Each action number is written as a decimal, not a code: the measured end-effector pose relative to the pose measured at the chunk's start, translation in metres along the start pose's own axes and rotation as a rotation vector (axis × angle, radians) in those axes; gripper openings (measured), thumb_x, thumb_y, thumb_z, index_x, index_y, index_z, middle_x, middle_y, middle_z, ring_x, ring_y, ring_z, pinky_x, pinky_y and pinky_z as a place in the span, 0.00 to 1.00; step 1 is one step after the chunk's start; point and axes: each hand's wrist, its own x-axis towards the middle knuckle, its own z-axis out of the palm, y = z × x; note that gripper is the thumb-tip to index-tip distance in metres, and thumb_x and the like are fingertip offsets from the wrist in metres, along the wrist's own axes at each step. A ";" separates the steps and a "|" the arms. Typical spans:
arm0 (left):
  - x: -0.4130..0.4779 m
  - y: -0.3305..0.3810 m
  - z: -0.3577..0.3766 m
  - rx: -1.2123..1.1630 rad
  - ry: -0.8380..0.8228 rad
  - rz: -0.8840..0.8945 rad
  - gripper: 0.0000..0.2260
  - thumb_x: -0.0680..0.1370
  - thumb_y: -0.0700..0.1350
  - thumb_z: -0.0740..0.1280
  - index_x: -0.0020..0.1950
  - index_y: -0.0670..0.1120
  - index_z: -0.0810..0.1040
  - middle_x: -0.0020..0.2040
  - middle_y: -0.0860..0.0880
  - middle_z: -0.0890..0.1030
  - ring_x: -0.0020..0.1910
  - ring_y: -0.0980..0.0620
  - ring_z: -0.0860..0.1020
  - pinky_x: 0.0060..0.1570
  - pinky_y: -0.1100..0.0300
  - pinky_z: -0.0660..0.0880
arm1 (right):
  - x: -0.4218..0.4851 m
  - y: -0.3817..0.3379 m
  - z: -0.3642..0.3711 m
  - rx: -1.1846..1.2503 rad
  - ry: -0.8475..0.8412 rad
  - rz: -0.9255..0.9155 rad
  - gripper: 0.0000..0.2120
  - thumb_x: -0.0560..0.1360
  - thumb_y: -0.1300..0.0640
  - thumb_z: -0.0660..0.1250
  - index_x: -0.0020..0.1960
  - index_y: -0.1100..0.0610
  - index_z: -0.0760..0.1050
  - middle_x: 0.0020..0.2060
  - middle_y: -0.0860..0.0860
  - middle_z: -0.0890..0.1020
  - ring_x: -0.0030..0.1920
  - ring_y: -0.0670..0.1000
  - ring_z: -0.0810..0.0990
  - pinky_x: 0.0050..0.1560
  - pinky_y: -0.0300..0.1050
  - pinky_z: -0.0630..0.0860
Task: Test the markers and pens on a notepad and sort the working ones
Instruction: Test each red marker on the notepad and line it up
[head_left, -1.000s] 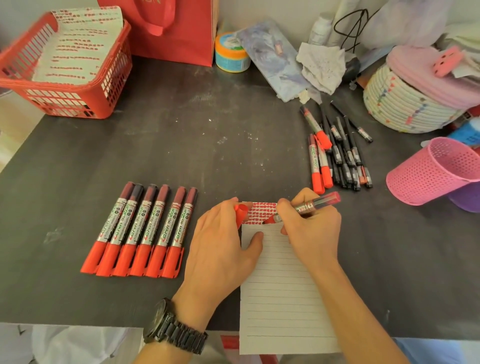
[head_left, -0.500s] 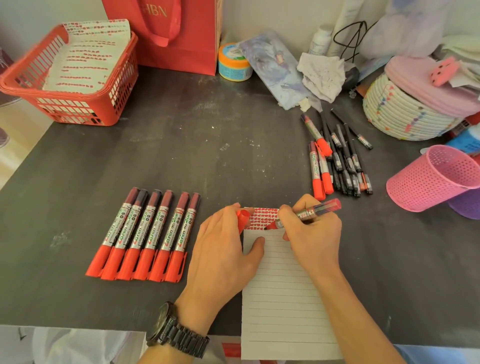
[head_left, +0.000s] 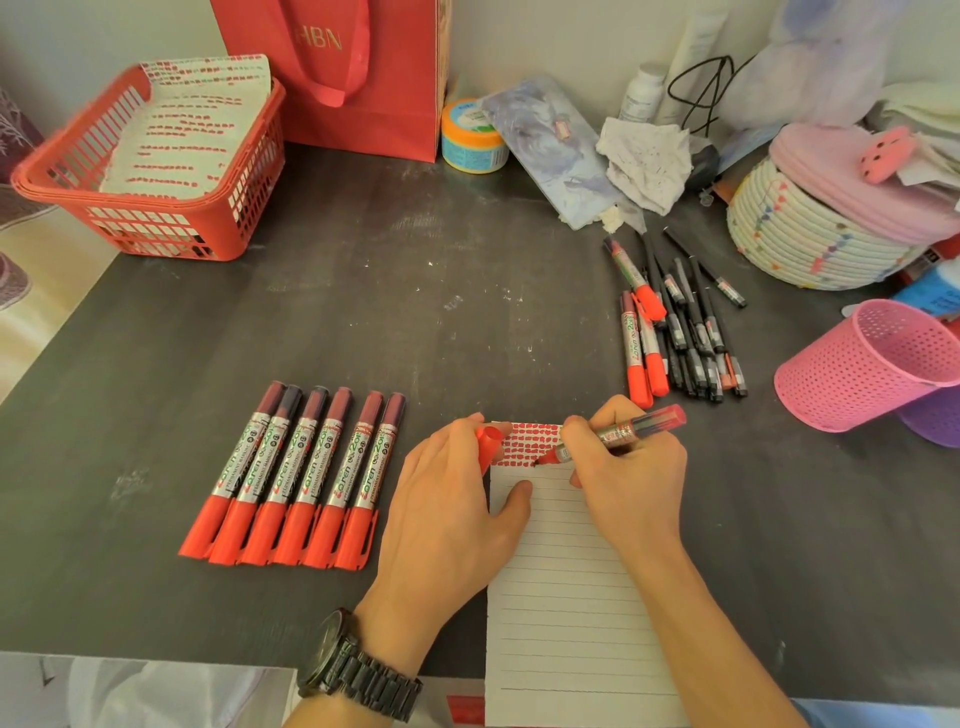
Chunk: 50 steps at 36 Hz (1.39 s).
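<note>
Lower centre: right hand (head_left: 631, 483) grips a red marker (head_left: 618, 434), tip on the notepad (head_left: 561, 587); left hand (head_left: 452, 509) holds its cap (head_left: 487, 446) and steadies the pad.

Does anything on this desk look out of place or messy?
The notepad hangs over the table's near edge. The pens and markers at right lie in a loose heap, unlike the neat row of six markers at left. Nothing looks spilled.

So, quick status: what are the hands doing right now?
Right hand grips uncapped red marker, tip on notepad. Left hand holds red cap, thumb pinning the page. Nothing in the way.
</note>
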 end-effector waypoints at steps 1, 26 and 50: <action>0.000 0.000 0.000 0.000 0.002 0.000 0.27 0.74 0.62 0.70 0.69 0.54 0.69 0.67 0.57 0.74 0.67 0.56 0.72 0.64 0.64 0.61 | 0.000 0.000 0.000 0.002 0.001 -0.001 0.13 0.73 0.58 0.69 0.32 0.56 0.70 0.22 0.53 0.77 0.26 0.55 0.76 0.31 0.44 0.73; -0.001 -0.001 -0.002 0.013 -0.025 0.046 0.24 0.75 0.62 0.66 0.70 0.60 0.65 0.69 0.64 0.69 0.69 0.65 0.62 0.61 0.80 0.47 | 0.007 -0.017 -0.018 0.432 -0.004 0.170 0.17 0.74 0.47 0.75 0.32 0.53 0.73 0.22 0.51 0.73 0.21 0.47 0.68 0.23 0.36 0.66; -0.020 0.007 -0.007 -0.063 0.116 0.431 0.13 0.84 0.57 0.52 0.59 0.56 0.74 0.48 0.64 0.72 0.47 0.56 0.73 0.45 0.59 0.70 | -0.047 0.001 -0.067 0.795 -0.078 0.261 0.04 0.71 0.59 0.71 0.37 0.56 0.81 0.31 0.63 0.82 0.28 0.55 0.78 0.25 0.42 0.73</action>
